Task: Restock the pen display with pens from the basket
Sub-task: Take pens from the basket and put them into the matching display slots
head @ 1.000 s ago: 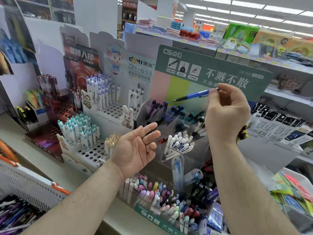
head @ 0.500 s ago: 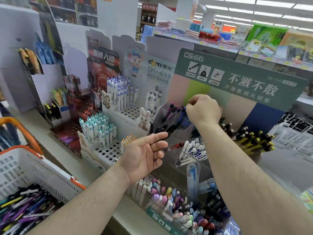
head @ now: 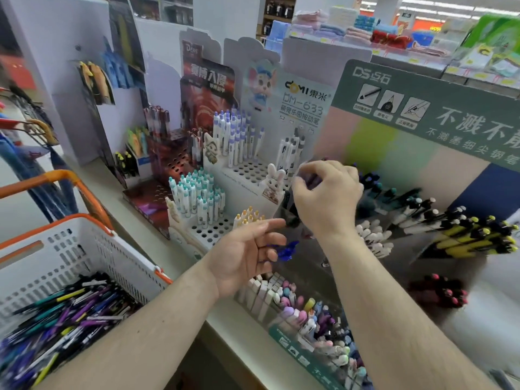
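My right hand [head: 327, 198] hovers with curled fingers over the left compartments of the tiered clear pen display [head: 399, 209] under its green header. A purple blur sits between thumb and forefinger; whether it is a held pen is unclear. Lower down, my left hand [head: 247, 254] is held palm up with relaxed fingers. Just past its fingertips is a blurred blue shape [head: 285, 250], possibly the blue pen; I cannot tell if it touches the hand. The white basket [head: 84, 223] with orange handles stands at lower left, with several loose pens [head: 70, 313] in it.
White peg stands of teal-capped pens [head: 197, 201] and blue-capped pens [head: 236, 136] stand left of the display. A front tray holds pastel pens [head: 306, 313]. Yellow-black pens [head: 467, 240] fill a right compartment. A shelf of goods runs behind the header.
The blue pen, held up in my right hand a second ago, went down into the display. That hand has now drawn slightly left and lower. The view has swung left, showing more of the basket.
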Available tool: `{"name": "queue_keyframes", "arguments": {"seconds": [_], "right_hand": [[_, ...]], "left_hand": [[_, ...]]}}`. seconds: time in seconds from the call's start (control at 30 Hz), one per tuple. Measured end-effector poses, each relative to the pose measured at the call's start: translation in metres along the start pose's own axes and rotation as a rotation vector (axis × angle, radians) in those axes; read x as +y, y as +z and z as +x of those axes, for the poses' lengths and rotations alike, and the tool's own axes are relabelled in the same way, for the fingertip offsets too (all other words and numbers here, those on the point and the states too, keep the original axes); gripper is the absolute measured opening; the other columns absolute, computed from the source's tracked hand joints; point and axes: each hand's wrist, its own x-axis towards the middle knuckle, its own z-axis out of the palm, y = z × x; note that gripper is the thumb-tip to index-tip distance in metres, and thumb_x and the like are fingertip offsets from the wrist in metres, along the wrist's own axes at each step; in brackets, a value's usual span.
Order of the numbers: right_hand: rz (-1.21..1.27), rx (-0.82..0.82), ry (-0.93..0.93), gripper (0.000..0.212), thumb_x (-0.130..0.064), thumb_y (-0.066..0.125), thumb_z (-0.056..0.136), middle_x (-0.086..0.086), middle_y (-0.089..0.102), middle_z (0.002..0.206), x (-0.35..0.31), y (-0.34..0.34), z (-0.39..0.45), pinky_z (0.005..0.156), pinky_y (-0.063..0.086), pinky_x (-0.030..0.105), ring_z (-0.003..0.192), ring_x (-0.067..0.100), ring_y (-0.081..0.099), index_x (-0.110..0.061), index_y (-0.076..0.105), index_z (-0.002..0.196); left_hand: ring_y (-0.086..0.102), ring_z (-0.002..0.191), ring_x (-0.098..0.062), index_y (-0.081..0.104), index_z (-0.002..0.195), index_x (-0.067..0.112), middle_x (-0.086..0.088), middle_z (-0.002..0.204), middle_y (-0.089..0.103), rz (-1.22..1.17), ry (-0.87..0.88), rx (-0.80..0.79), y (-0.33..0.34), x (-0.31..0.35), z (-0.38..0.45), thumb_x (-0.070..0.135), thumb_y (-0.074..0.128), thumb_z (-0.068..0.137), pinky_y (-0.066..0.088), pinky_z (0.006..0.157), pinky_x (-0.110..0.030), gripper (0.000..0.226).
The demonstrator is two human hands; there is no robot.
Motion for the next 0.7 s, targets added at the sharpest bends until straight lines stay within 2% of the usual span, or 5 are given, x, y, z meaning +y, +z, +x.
{"name": "queue_keyframes", "arguments": {"seconds": [0.13, 0.37, 0.53, 0.63, 0.7], "right_hand": [[0.282, -0.225, 0.081, 0.010, -0.020, 0.068, 0.086, -0.014, 0.066, 0.088, -0.028, 0.043, -0.040, 0.096, 0.044, 0.041, 0.104, 0.017, 0.056, -0.024, 0.076, 0.089], [0.429, -0.536, 0.239, 0.008, -0.023, 0.069, 0.077, -0.011, 0.069, 0.070, -0.063, 0.134, -0.113, 0.079, 0.056, 0.036, 0.076, 0.007, 0.067, -0.028, 0.072, 0.072], [0.264, -0.715, 0.088, 0.014, -0.027, 0.070, 0.083, 0.000, 0.073, 0.096, -0.073, 0.184, -0.167, 0.087, 0.049, 0.035, 0.099, 0.017, 0.064, -0.017, 0.078, 0.089], [0.102, -0.787, 0.031, 0.020, -0.025, 0.066, 0.082, 0.006, 0.069, 0.110, -0.074, 0.197, -0.189, 0.097, 0.043, 0.039, 0.113, 0.027, 0.056, -0.018, 0.077, 0.097], [0.016, -0.794, -0.009, 0.027, -0.023, 0.069, 0.084, 0.008, 0.063, 0.124, -0.073, 0.205, -0.202, 0.104, 0.035, 0.041, 0.125, 0.029, 0.048, -0.017, 0.074, 0.110]], "left_hand": [[0.056, 0.063, -0.013, 0.065, 0.115, 0.014, -0.005, 0.088, 0.066, 0.085, 0.016, 0.038, -0.029, 0.002, -0.015, 0.031, 0.051, 0.090, 0.040, 0.059, -0.027, 0.033], [0.053, 0.062, -0.009, 0.064, 0.108, 0.017, 0.004, 0.079, 0.065, 0.125, -0.038, 0.276, -0.125, 0.006, -0.065, 0.029, 0.039, 0.103, 0.038, 0.058, -0.024, 0.028], [0.055, 0.061, -0.011, 0.070, 0.099, 0.019, 0.001, 0.080, 0.066, 0.145, -0.180, 0.545, -0.213, -0.013, -0.110, 0.025, 0.047, 0.101, 0.041, 0.055, -0.022, 0.024], [0.056, 0.071, -0.016, 0.065, 0.104, 0.015, -0.004, 0.090, 0.067, 0.439, -0.386, 0.695, -0.253, -0.035, -0.134, 0.023, 0.052, 0.099, 0.045, 0.062, -0.026, 0.016], [0.053, 0.078, -0.019, 0.060, 0.093, 0.016, -0.004, 0.092, 0.059, 0.768, -0.510, 0.654, -0.277, -0.052, -0.148, 0.018, 0.054, 0.095, 0.042, 0.068, -0.027, 0.007]]}}
